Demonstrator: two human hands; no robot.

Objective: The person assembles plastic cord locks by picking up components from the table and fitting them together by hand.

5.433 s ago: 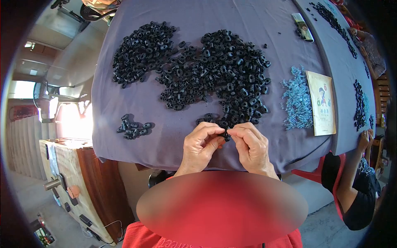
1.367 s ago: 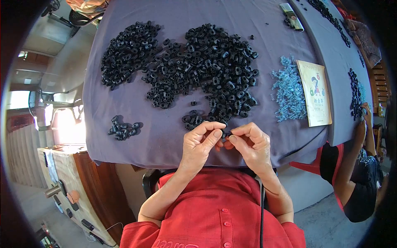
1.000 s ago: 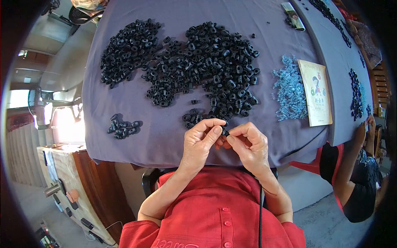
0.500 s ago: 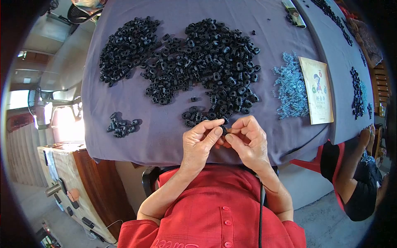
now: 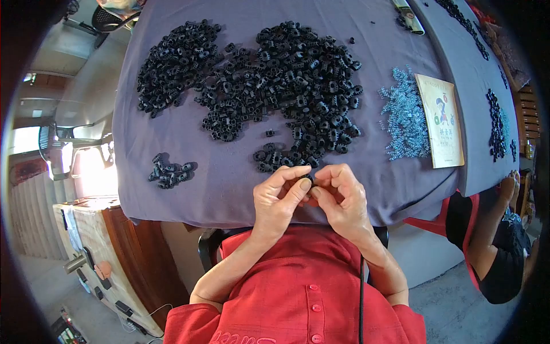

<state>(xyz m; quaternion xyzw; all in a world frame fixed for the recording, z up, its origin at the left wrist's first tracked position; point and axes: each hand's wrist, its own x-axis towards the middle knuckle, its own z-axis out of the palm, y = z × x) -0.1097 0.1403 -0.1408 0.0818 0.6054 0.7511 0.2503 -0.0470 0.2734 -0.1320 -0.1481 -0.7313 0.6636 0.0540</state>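
My left hand [image 5: 278,200] and my right hand [image 5: 342,199] meet at the near edge of the cloth-covered table. Between the fingertips is a small black plastic part [image 5: 310,179], mostly covered by the fingers; both hands pinch it. Just beyond them lies a large heap of black parts [image 5: 309,86], joined on its left to another heap [image 5: 177,66]. A single black part [image 5: 270,133] lies near the heap's lower edge. To the left is a small group of black parts [image 5: 170,172]. Light-blue springs [image 5: 405,117] are piled on the right.
A booklet [image 5: 441,123] lies beside the springs, and a tube-like packet [image 5: 408,17] is farther back. On the right, another person's hands [image 5: 510,186] are near a second table with black parts [image 5: 495,126]. A wooden cabinet [image 5: 134,264] stands at the left.
My right hand has shifted slightly left, closer to my left hand, and the black part is more covered by fingers. The other person's hands have moved lower, away from the parts.
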